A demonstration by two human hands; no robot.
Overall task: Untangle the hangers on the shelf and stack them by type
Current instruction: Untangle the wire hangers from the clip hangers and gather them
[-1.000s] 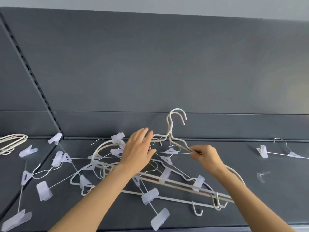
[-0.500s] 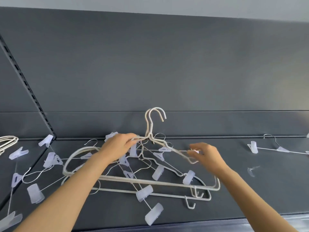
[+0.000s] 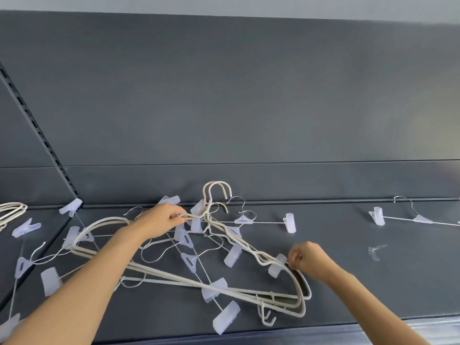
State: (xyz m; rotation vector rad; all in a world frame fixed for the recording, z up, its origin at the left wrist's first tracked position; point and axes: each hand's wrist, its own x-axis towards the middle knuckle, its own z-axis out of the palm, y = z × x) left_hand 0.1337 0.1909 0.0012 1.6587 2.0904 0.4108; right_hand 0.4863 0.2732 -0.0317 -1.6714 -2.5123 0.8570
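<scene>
Matte grey shelf [image 3: 348, 270]; left hand [image 3: 161, 220], right hand [image 3: 307, 257] grip smooth cream hangers [image 3: 174, 276] amid wire clip-hangers [image 3: 290, 223].

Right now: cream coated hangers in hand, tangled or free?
Tangled: thin wire hangers with clear clips cross through the cream coated hangers gripped by the left hand.

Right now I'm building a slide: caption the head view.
Left hand and right hand hold cream hangers tangled with clip hangers on a grey shelf.
</scene>
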